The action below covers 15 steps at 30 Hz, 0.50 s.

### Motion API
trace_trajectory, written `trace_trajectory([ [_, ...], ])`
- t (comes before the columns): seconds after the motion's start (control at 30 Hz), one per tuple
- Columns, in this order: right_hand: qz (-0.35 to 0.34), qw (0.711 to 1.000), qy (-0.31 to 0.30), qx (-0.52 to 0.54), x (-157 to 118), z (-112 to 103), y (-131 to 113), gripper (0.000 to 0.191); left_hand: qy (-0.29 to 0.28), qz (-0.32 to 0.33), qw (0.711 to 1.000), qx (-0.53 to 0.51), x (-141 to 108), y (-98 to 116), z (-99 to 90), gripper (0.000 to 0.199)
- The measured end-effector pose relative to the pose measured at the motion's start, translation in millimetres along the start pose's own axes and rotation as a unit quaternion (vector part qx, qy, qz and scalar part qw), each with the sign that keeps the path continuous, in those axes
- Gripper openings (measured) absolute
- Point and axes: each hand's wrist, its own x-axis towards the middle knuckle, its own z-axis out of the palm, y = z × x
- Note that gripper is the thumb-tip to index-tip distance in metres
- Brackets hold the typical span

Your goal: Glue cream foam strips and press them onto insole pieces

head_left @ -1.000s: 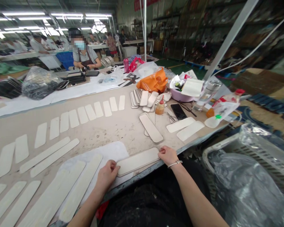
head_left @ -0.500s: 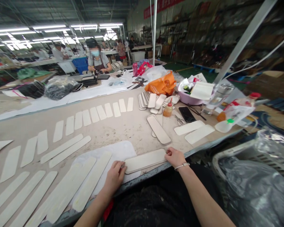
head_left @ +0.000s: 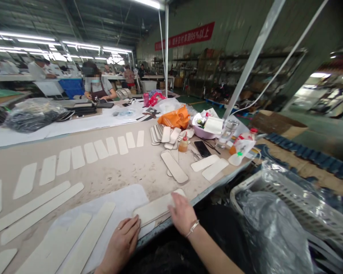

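Note:
In front of me a long, off-white panel with rounded corners lies near the table's front edge. My right hand rests flat over its right end, fingers stretched out. At the left end, my left hand lies with extended fingers touching the panel's corner. The panel partly overlaps a white sheet. Beyond it, a similar panel with a darker edge rests across another piece. Two pale strips are to the right, and more long strips lie to the left.
A row of short pale pieces runs across the table. Farther back are stacked pieces, a glue bottle, a phone and a purple basin. A plastic crate stands at right. A co-worker sits opposite.
My view has swung right. My right hand has gone from pinching the panel's right end to lying flat over it. My left hand's fingers have straightened at the left end.

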Motion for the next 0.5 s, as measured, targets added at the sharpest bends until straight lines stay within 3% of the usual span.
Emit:
trace_trajectory([
  [0.07,-0.147,0.985,-0.078,0.037,-6.6,16.3,-32.2,0.06,0.005,0.014,1.0,0.007,-0.2,-2.4,1.7,0.03],
  [0.17,-0.223,0.96,-0.158,0.063,-5.1,30.3,-50.3,0.067,0.002,0.034,0.999,0.016,-0.7,-5.5,4.7,0.029],
  [0.23,-0.183,0.966,-0.178,0.054,-0.7,27.0,-36.2,0.068,0.003,0.028,0.999,0.015,-1.0,-5.1,5.8,0.029],
  [0.37,-0.039,0.985,-0.165,-0.014,5.6,3.8,23.2,0.067,-0.002,-0.028,0.999,-0.018,1.3,3.0,1.9,0.026],
  [0.5,-0.013,0.988,-0.142,-0.06,2.3,-5.2,58.8,0.064,-0.002,-0.07,0.996,-0.047,5.7,8.5,-6.5,0.026],
])
